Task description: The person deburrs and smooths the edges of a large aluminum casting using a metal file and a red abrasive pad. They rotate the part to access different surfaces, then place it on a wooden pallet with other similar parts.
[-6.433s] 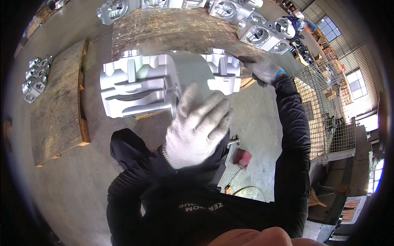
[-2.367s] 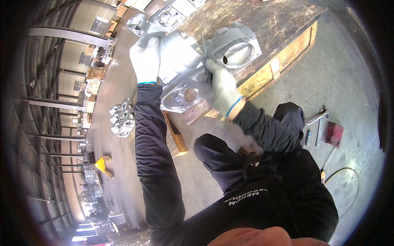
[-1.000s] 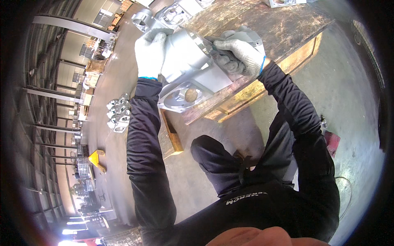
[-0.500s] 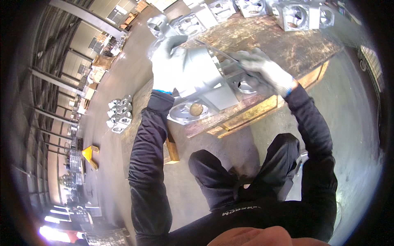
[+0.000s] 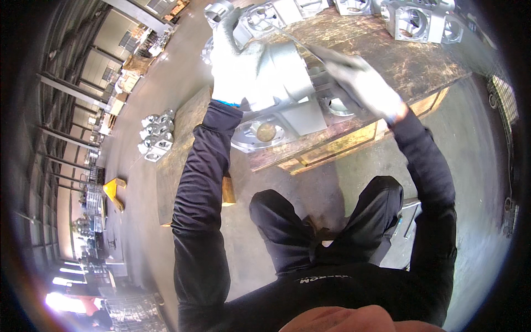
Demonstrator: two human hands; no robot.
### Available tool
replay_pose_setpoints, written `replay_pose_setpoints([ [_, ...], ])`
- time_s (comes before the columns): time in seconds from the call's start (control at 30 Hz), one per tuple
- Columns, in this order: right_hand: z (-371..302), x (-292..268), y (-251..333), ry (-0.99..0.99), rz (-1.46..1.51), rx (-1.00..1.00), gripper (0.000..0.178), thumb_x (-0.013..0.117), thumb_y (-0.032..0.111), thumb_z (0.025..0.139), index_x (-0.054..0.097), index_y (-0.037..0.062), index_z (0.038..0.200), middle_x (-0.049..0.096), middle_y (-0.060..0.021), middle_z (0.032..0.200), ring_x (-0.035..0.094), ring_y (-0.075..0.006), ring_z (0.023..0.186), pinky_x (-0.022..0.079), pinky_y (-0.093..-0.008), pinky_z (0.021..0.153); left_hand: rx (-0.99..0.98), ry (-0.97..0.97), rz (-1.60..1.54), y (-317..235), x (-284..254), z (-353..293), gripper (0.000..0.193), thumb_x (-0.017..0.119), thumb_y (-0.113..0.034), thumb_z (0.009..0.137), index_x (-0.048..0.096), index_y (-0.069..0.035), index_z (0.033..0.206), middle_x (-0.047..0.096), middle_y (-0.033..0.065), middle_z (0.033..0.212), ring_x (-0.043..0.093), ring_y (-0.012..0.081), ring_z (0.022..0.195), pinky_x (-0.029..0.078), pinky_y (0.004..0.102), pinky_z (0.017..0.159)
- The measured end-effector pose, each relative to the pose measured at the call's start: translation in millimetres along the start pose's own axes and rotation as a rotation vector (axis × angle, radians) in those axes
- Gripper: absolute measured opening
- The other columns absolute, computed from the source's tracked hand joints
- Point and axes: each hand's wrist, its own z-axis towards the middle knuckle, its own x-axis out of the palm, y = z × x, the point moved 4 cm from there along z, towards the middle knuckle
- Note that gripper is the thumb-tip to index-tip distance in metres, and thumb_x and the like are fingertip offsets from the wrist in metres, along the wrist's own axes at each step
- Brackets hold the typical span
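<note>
A large silver-grey metal casting (image 5: 290,72) with a rounded body and a square flange with a round hole lies at the near edge of a worn wooden table (image 5: 381,61). My left hand (image 5: 229,69), in a white glove, rests on the casting's left side and steadies it; glare washes out its fingers. In a white glove too, my right hand (image 5: 362,83) is closed round a thin, dark, file-like tool (image 5: 301,43). The tool slants up to the left over the casting's top. Motion smears the right fingers, and the tool's exact kind cannot be made out.
More metal castings (image 5: 412,25) stand along the table's far side. Several smaller-looking castings (image 5: 156,133) are grouped on the floor at the left. Farther left is a yellow pallet jack (image 5: 113,190). My knees are close to the table's front edge.
My right hand has shifted slightly with the file-like tool, whose tip now reaches farther up. The left hand stays on the casting. The whole view has tilted a little.
</note>
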Motion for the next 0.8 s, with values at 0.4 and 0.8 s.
replay_pose_setpoints([
  [0.4,-4.6,-12.2,29.3,0.008,-0.408,-0.245,0.051,0.049,0.032,0.109,0.050,0.0085,0.155,0.071,-0.0187,0.130,0.068,-0.0257,0.110,0.054,-0.0376,0.095,-0.382,-0.084,0.299,40.1,-1.3,-32.1,0.086,0.077,-0.023,0.086,0.035,0.010,0.153,0.066,0.0294,0.124,0.068,0.0389,0.111,0.057,0.0481,0.093],
  [0.8,-0.8,7.4,26.9,-0.153,-0.485,-0.361,0.048,0.051,0.021,0.107,0.051,0.0112,0.155,0.067,-0.0212,0.138,0.070,-0.0301,0.118,0.053,-0.0358,0.105,-0.347,0.227,-0.108,73.1,-7.2,-29.7,0.064,0.073,-0.020,0.095,0.044,0.008,0.146,0.064,0.0224,0.121,0.063,0.0324,0.115,0.055,0.0505,0.097],
])
